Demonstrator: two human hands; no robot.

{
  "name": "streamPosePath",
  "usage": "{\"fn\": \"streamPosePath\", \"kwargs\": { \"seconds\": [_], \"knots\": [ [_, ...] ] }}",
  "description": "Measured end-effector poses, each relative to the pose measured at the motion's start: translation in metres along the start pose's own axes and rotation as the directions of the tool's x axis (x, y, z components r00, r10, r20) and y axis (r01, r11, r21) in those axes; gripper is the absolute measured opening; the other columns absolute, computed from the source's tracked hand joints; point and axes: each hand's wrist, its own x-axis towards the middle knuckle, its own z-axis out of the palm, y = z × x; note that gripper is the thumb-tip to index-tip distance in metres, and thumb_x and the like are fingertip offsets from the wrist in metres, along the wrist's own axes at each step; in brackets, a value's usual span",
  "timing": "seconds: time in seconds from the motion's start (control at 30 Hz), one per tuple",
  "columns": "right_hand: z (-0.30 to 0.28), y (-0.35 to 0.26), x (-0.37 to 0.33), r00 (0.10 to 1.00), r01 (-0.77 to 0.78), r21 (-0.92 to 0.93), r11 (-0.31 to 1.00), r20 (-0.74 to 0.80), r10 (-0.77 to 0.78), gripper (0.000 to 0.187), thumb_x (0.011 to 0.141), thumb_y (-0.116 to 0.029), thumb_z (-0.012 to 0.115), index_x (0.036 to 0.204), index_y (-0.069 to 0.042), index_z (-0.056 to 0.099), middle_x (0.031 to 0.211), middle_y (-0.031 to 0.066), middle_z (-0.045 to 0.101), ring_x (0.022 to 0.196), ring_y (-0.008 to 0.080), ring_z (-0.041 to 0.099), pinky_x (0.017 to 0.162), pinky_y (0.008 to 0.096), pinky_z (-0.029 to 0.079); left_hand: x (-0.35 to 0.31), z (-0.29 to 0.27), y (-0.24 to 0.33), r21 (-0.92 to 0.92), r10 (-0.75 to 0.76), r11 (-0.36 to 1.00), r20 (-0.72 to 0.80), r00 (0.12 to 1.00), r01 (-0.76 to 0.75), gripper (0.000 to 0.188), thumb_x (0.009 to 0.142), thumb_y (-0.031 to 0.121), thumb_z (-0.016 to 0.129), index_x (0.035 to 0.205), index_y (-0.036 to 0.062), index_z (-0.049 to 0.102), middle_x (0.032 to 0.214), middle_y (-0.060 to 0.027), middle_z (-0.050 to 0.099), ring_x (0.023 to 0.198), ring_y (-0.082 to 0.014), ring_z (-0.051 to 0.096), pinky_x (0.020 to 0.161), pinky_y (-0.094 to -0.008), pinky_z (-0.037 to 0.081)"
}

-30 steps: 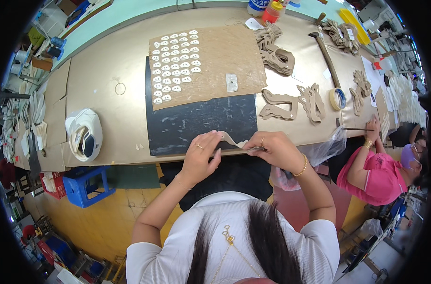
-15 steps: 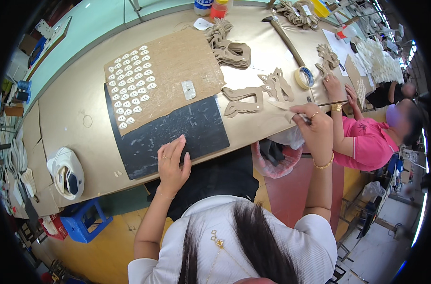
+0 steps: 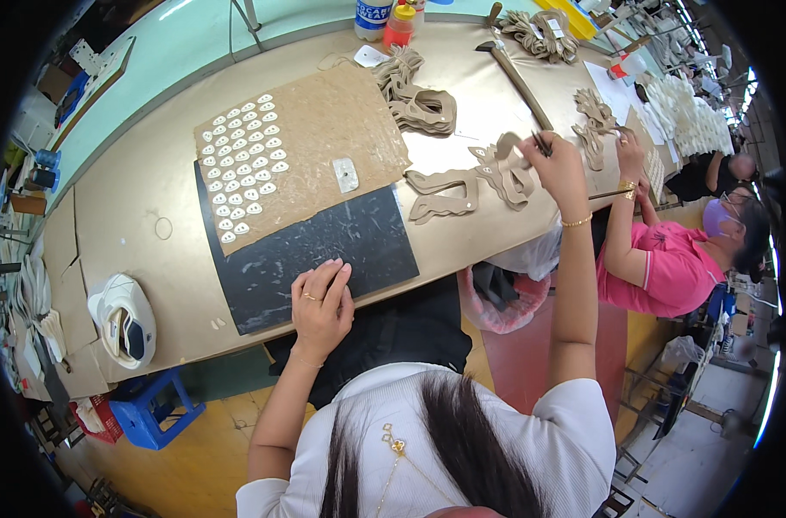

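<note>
My left hand [image 3: 324, 302] rests near the front edge of a black board [image 3: 324, 229], its fingers loosely extended and holding nothing. My right hand [image 3: 558, 173] is closed around a slim dark tool [image 3: 542, 144], whose exact kind I cannot make out. At its fingertips a beige cut piece [image 3: 507, 144] stands up above more wavy beige cut pieces [image 3: 507, 186]. Left of these lies another beige cut-out [image 3: 440, 194]. A brown sheet [image 3: 311, 129] partly covers the black board. Rows of small white pieces with holes [image 3: 244, 161] and a pale rectangular block [image 3: 345, 174] lie on it.
Bundles of beige pieces [image 3: 423, 112], a hammer [image 3: 518, 86] and bottles [image 3: 399, 28] stand or lie farther back. A white shoe upper [image 3: 123, 321] is at left. At right a co-worker in pink [image 3: 656, 263] handles beige pieces. A lined basket [image 3: 503, 298] sits below the table edge.
My right hand has moved forward and slightly left, from the table's front edge to the beige pieces, now hiding the tape roll. My left hand has shifted slightly toward me.
</note>
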Motion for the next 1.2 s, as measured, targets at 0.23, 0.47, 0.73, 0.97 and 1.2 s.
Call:
{"fn": "streamPosePath", "kwargs": {
  "seconds": [0.23, 0.47, 0.73, 0.97, 1.2],
  "knots": [
    [0.039, 0.057, -0.010, 0.939, -0.239, 0.557, 0.795, -0.075, 0.335, 0.025, 0.091, -0.024, 0.073, 0.099, -0.001, 0.067, 0.066, 0.0043, 0.069, 0.047, 0.0061, 0.050, 0.041, 0.0217, 0.035, -0.001, 0.002, 0.001, 0.010, -0.004, 1.000, -0.006, 1.000, 0.005, 0.047, 0.080, -0.002, 0.069, 0.126, 0.0077, 0.063, 0.125, -0.0086, 0.065, 0.117, -0.0255, 0.063, 0.099, -0.0427, 0.044],
    [0.060, 0.114, -0.074, 0.887, -0.389, 0.290, 0.874, -0.140, 0.441, 0.034, 0.091, -0.027, 0.074, 0.110, -0.001, 0.063, 0.065, 0.0048, 0.065, 0.053, 0.0116, 0.059, 0.051, 0.0275, 0.044, -0.001, -0.005, 0.002, -0.077, -0.095, 0.992, 0.050, 0.994, 0.098, 0.048, 0.083, 0.000, 0.070, 0.130, 0.0060, 0.062, 0.132, -0.0115, 0.061, 0.118, -0.0294, 0.061, 0.100, -0.0437, 0.044],
    [0.062, 0.051, -0.053, 0.981, -0.096, 0.213, 0.972, -0.148, 0.129, 0.024, 0.094, -0.023, 0.071, 0.097, 0.000, 0.068, 0.072, 0.0082, 0.068, 0.066, 0.0156, 0.064, 0.064, 0.0312, 0.048, 0.023, -0.026, -0.026, 0.142, -0.209, 0.970, 0.056, 0.976, 0.199, 0.051, 0.089, 0.012, 0.070, 0.138, 0.0049, 0.057, 0.146, -0.0192, 0.050, 0.135, -0.0374, 0.049, 0.111, -0.0488, 0.039],
    [0.138, -0.083, -0.069, 0.865, 0.465, 0.334, 0.820, 0.025, -0.501, 0.016, 0.090, -0.012, 0.075, 0.103, -0.003, 0.072, 0.105, 0.0109, 0.071, 0.082, 0.0227, 0.068, 0.073, 0.0322, 0.054, 0.022, -0.015, -0.039, 0.338, -0.202, 0.928, 0.098, 0.974, 0.159, 0.059, 0.091, 0.030, 0.071, 0.142, 0.0077, 0.054, 0.149, -0.0196, 0.047, 0.141, -0.0355, 0.043, 0.117, -0.0516, 0.032],
    [0.165, -0.156, -0.079, 0.800, 0.524, 0.302, 0.796, 0.145, -0.582, 0.035, 0.084, -0.015, 0.077, 0.108, -0.005, 0.054, 0.104, 0.0129, 0.065, 0.092, 0.0344, 0.067, 0.076, 0.0413, 0.055, 0.025, -0.020, -0.024, 0.307, -0.200, 0.935, 0.043, 0.979, 0.177, 0.055, 0.089, 0.029, 0.072, 0.138, 0.0086, 0.058, 0.137, -0.0194, 0.056, 0.130, -0.0339, 0.051, 0.106, -0.0485, 0.040]
  ]
}}
